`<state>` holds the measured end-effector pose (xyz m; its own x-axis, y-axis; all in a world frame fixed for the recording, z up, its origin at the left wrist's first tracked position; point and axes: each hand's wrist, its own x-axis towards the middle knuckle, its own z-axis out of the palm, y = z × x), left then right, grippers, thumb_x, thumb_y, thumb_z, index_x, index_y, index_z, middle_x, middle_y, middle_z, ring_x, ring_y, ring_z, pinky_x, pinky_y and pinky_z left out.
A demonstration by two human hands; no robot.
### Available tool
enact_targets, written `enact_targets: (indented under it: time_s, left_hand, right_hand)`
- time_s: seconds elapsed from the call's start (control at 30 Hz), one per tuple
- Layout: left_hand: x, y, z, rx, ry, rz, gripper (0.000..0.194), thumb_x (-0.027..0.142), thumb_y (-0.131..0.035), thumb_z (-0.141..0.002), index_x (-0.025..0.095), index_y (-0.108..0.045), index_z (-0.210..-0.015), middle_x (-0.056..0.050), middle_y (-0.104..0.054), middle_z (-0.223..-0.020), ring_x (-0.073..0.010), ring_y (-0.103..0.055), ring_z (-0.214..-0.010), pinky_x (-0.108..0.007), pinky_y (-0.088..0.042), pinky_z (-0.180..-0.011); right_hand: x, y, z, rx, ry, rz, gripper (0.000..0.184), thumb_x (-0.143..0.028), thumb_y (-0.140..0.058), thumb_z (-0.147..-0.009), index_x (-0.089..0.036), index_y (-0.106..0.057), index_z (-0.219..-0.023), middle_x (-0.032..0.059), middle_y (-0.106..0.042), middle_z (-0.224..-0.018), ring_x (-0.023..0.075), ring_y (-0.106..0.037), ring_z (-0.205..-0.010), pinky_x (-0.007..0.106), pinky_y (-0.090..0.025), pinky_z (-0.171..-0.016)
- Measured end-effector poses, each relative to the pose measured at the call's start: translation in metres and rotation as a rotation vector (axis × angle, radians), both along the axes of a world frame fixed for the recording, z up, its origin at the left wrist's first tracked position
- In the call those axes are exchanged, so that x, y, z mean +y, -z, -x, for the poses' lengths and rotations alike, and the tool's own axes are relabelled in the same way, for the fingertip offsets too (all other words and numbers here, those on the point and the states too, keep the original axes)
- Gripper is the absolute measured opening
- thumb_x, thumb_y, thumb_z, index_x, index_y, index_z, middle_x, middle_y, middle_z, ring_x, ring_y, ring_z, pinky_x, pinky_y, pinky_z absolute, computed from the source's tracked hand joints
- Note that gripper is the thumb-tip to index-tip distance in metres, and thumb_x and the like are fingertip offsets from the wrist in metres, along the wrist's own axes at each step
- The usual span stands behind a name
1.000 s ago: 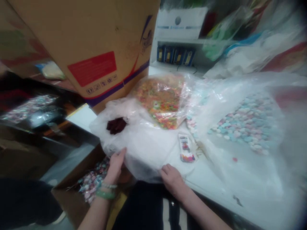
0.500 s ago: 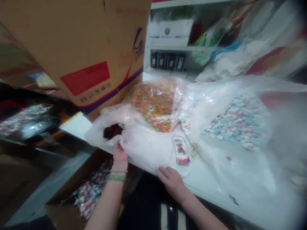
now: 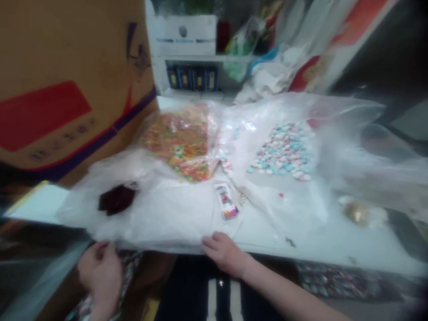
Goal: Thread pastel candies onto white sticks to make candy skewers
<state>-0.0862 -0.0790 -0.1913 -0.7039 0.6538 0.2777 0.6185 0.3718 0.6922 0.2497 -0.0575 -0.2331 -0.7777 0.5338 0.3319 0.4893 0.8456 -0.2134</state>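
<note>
A cloudy plastic bag [image 3: 167, 214] lies along the front of the white table, with a dark red mass [image 3: 117, 198] showing at its left. Below its left end is my left hand [image 3: 102, 269], blurred, fingers curled together; what they hold, if anything, is hidden. My right hand [image 3: 222, 252] pinches the bag's front edge near the table rim. Just beyond it sits a small printed packet [image 3: 226, 201]. Behind lie a clear bag of orange, red and green candies [image 3: 187, 151] and a plastic bag with pastel candies [image 3: 284, 151].
A large cardboard box [image 3: 100, 58] stands at the left. Shelves at the back hold a white box [image 3: 185, 35] and several blue boxes [image 3: 192, 78]. Under the table are pastel pieces at left and a tray of wrapped pieces [image 3: 344, 281] at right.
My left hand has left the dark red mass and moved down and left, off the table's front edge. My right hand stays at the bag's edge. The view has turned right.
</note>
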Motion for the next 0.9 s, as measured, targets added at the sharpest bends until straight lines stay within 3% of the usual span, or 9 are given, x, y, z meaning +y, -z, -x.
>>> enact_targets:
  time_s: [0.07,0.17,0.23,0.33,0.4,0.47,0.53,0.63,0.9]
  left_hand:
    - [0.009,0.007,-0.036,0.300,0.238,-0.055,0.036,0.041,-0.054,-0.086,0.016,-0.065,-0.111,-0.019,-0.060,-0.131,-0.0362,-0.047,-0.131,-0.056,-0.035,-0.111]
    - [0.029,0.028,-0.096,0.604,0.916,-0.012,0.045,0.043,-0.051,-0.092,0.021,-0.060,-0.130,-0.014,-0.054,-0.142,-0.0317,-0.037,-0.140,-0.053,-0.018,-0.119]
    - [0.044,0.044,-0.123,0.706,1.116,0.057,0.054,0.048,-0.050,-0.093,0.023,-0.051,-0.141,-0.012,-0.050,-0.147,-0.0320,-0.033,-0.143,-0.055,-0.009,-0.119]
    - [0.062,0.060,-0.139,0.725,1.099,0.158,0.065,0.054,-0.049,-0.092,0.019,-0.044,-0.147,-0.015,-0.045,-0.150,-0.0360,-0.029,-0.143,-0.058,-0.012,-0.117]
    - [0.068,0.064,-0.141,0.712,1.087,0.208,0.064,0.052,-0.050,-0.092,0.020,-0.043,-0.147,-0.014,-0.044,-0.150,-0.0368,-0.029,-0.144,-0.059,-0.016,-0.115]
    - [0.069,0.064,-0.143,0.703,1.085,0.223,0.061,0.050,-0.052,-0.092,0.021,-0.046,-0.146,-0.013,-0.045,-0.150,-0.0364,-0.028,-0.144,-0.060,-0.015,-0.115]
    - [0.067,0.062,-0.145,0.693,1.070,0.223,0.060,0.049,-0.054,-0.091,0.021,-0.048,-0.144,-0.013,-0.045,-0.150,-0.0362,-0.028,-0.144,-0.060,-0.012,-0.116]
    - [0.064,0.059,-0.148,0.670,1.063,0.214,0.060,0.049,-0.056,-0.090,0.022,-0.049,-0.143,-0.013,-0.046,-0.149,-0.0357,-0.029,-0.144,-0.060,-0.011,-0.116]
    - [0.063,0.057,-0.149,0.596,1.061,0.192,0.060,0.048,-0.060,-0.088,0.023,-0.051,-0.142,-0.013,-0.048,-0.148,-0.0353,-0.031,-0.143,-0.061,-0.011,-0.117]
  right_hand:
    - [0.002,-0.002,0.001,-0.030,0.017,0.001,0.018,-0.012,-0.046,-0.094,-0.017,-0.062,-0.098,0.0081,-0.064,-0.101,0.0186,-0.046,-0.076,0.032,-0.040,-0.067]
    - [0.004,-0.006,0.001,-0.044,0.037,0.049,0.015,-0.012,-0.049,-0.092,-0.017,-0.063,-0.094,0.0072,-0.064,-0.097,0.0182,-0.047,-0.074,0.032,-0.042,-0.066]
    - [0.004,-0.009,-0.002,-0.002,0.056,0.141,0.014,-0.011,-0.052,-0.087,-0.018,-0.063,-0.091,0.0063,-0.064,-0.101,0.0179,-0.051,-0.078,0.031,-0.045,-0.071]
    - [0.012,-0.014,-0.014,0.175,0.196,0.255,0.018,-0.011,-0.052,-0.086,-0.020,-0.065,-0.095,0.0061,-0.063,-0.115,0.0173,-0.057,-0.097,0.029,-0.048,-0.085]
    - [0.025,-0.018,-0.023,0.271,0.425,0.252,0.021,-0.013,-0.048,-0.091,-0.020,-0.065,-0.100,0.0072,-0.063,-0.114,0.0180,-0.057,-0.103,0.029,-0.047,-0.090]
    - [0.045,-0.020,-0.029,0.225,0.680,0.235,0.022,-0.015,-0.045,-0.094,-0.018,-0.064,-0.105,0.0088,-0.065,-0.106,0.0205,-0.057,-0.101,0.033,-0.047,-0.091]
    - [0.065,-0.021,-0.029,0.067,0.849,0.245,0.023,-0.021,-0.048,-0.094,-0.016,-0.061,-0.112,0.0110,-0.065,-0.104,0.0238,-0.057,-0.100,0.037,-0.047,-0.091]
    - [0.087,-0.021,-0.022,-0.126,0.942,0.274,0.038,-0.028,-0.056,-0.090,-0.014,-0.055,-0.125,0.0146,-0.062,-0.107,0.0284,-0.056,-0.102,0.041,-0.046,-0.089]
    - [0.112,-0.035,-0.009,-0.292,1.029,0.398,0.073,-0.027,-0.061,-0.079,-0.016,-0.036,-0.148,0.0202,-0.059,-0.116,0.0354,-0.056,-0.108,0.046,-0.041,-0.091]
